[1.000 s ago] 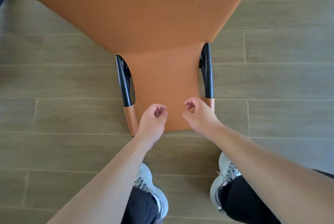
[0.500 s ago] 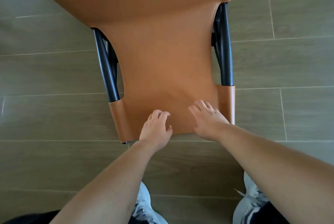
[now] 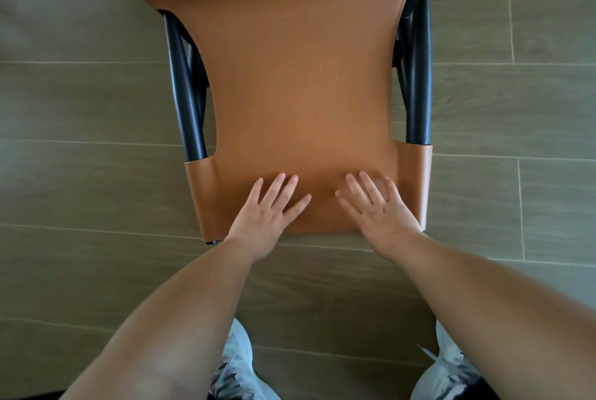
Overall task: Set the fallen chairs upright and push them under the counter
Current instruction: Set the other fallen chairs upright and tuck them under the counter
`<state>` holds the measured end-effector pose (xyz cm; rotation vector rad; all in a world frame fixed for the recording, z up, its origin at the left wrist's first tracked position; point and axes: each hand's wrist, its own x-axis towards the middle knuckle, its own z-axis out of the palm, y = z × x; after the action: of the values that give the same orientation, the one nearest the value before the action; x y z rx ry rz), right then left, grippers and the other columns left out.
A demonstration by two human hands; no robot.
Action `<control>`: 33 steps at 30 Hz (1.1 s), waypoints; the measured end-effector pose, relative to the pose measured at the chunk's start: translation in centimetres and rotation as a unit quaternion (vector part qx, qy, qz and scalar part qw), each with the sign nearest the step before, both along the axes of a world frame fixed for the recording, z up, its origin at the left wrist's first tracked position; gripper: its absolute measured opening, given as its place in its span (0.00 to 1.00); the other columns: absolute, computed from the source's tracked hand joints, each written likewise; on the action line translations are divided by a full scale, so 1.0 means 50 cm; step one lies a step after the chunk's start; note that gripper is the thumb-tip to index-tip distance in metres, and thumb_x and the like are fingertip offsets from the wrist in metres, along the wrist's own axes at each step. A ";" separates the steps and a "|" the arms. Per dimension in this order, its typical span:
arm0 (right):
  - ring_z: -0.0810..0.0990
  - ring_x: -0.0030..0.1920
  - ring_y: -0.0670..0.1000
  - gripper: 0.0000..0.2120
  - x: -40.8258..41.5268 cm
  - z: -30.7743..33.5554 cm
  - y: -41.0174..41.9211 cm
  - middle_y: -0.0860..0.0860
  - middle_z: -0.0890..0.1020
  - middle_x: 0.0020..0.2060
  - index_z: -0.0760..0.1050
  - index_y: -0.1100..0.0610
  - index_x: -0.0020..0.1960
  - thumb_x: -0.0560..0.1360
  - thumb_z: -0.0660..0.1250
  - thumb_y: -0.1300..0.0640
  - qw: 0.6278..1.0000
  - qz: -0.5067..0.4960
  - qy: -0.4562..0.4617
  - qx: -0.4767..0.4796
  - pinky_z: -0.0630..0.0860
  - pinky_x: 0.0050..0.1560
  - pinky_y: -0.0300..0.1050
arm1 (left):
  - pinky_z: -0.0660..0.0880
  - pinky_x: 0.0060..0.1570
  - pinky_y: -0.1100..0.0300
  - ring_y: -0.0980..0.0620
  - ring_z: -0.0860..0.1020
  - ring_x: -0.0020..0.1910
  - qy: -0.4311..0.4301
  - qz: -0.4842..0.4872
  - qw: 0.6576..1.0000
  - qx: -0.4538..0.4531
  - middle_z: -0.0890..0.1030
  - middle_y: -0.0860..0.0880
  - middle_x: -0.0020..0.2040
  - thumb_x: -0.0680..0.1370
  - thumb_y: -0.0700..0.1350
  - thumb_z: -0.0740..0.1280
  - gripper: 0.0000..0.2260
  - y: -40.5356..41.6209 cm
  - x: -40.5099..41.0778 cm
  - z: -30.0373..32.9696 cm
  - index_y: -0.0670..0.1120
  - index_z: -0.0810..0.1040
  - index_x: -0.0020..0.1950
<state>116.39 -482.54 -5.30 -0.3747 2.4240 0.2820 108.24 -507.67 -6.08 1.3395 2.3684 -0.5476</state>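
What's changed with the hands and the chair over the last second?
Both hands uncurled and came down: the left hand and right hand now lie flat, fingers straight, on the top of the chair backrest, gripping nothing. The view has closed in on the chair. The chair itself looks unmoved on the floor.

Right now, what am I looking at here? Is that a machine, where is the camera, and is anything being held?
No machine: these are a person's two bare arms. The single camera sits on the person's head and looks down, so you see what they see. An orange-brown chair with black frame tubes is in front of them on a grey plank floor. The left hand and the right hand both lie flat, fingers spread, on the near end of its back. Nothing is gripped. Their light sneakers show at the bottom.
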 end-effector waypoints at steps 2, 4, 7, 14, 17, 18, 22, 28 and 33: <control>0.28 0.75 0.65 0.47 -0.006 -0.002 -0.005 0.62 0.20 0.69 0.15 0.57 0.68 0.79 0.58 0.55 1.000 0.001 0.000 0.007 0.40 0.71 0.72 | 0.46 0.72 0.33 0.35 0.33 0.76 0.006 -0.012 1.000 -0.014 0.29 0.37 0.76 0.78 0.47 0.63 0.45 0.002 0.000 -0.002 0.49 0.27 0.77; 0.29 0.75 0.65 0.49 -0.010 -0.002 -0.007 0.62 0.21 0.69 0.15 0.56 0.69 0.79 0.59 0.54 1.000 0.000 0.008 0.013 0.41 0.70 0.73 | 0.46 0.71 0.31 0.35 0.32 0.76 0.010 0.011 1.000 -0.020 0.27 0.38 0.76 0.77 0.48 0.64 0.47 0.007 0.011 -0.003 0.49 0.26 0.76; 0.30 0.75 0.65 0.49 -0.011 -0.005 -0.008 0.62 0.23 0.70 0.15 0.58 0.68 0.79 0.59 0.53 1.000 0.008 0.020 0.010 0.43 0.70 0.74 | 0.46 0.69 0.27 0.33 0.30 0.75 0.013 0.044 0.998 -0.036 0.25 0.38 0.74 0.76 0.50 0.67 0.50 0.017 0.025 -0.006 0.49 0.25 0.75; 0.33 0.76 0.66 0.48 -0.008 -0.011 -0.021 0.62 0.27 0.73 0.20 0.58 0.72 0.79 0.60 0.52 0.999 0.033 0.022 0.016 0.48 0.69 0.75 | 0.44 0.66 0.25 0.33 0.28 0.73 0.009 0.017 1.000 -0.015 0.25 0.39 0.75 0.78 0.49 0.64 0.47 0.017 0.026 -0.025 0.49 0.26 0.76; 0.33 0.76 0.65 0.48 -0.016 -0.010 -0.031 0.61 0.28 0.73 0.21 0.57 0.73 0.79 0.61 0.52 0.999 0.042 0.026 0.016 0.49 0.69 0.75 | 0.47 0.66 0.24 0.34 0.30 0.74 0.007 0.015 1.000 -0.026 0.26 0.40 0.76 0.76 0.49 0.69 0.51 0.024 0.027 -0.019 0.51 0.27 0.76; 0.34 0.76 0.65 0.48 -0.019 -0.008 -0.032 0.61 0.28 0.73 0.21 0.56 0.73 0.79 0.61 0.53 0.999 0.043 0.027 0.016 0.49 0.69 0.75 | 0.47 0.66 0.25 0.34 0.30 0.74 0.006 0.020 0.999 -0.028 0.26 0.40 0.76 0.75 0.49 0.70 0.52 0.028 0.028 -0.017 0.51 0.27 0.76; 0.34 0.76 0.64 0.46 -0.021 -0.012 -0.034 0.60 0.29 0.74 0.20 0.57 0.72 0.80 0.59 0.53 0.999 0.036 0.035 0.007 0.51 0.69 0.74 | 0.49 0.67 0.26 0.36 0.30 0.75 -0.004 0.027 0.999 -0.022 0.28 0.41 0.76 0.74 0.47 0.71 0.53 0.024 0.025 -0.010 0.53 0.27 0.76; 0.34 0.76 0.65 0.48 -0.019 -0.007 -0.037 0.60 0.28 0.73 0.18 0.57 0.71 0.79 0.60 0.53 0.999 0.024 0.031 0.003 0.52 0.69 0.74 | 0.51 0.69 0.28 0.38 0.30 0.74 -0.028 0.016 0.999 -0.003 0.29 0.42 0.76 0.75 0.43 0.69 0.51 0.012 0.017 -0.001 0.53 0.27 0.76; 0.34 0.77 0.64 0.52 -0.012 0.014 -0.042 0.59 0.30 0.74 0.18 0.55 0.71 0.78 0.64 0.52 1.000 0.006 0.019 0.014 0.53 0.71 0.72 | 0.51 0.71 0.31 0.39 0.33 0.76 -0.038 0.024 0.999 -0.002 0.30 0.42 0.76 0.75 0.40 0.68 0.49 0.010 0.020 0.019 0.52 0.32 0.77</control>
<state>115.80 -484.62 -4.62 -0.3754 2.4540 0.3302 109.26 -507.17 -5.16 1.2754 2.3310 -0.4794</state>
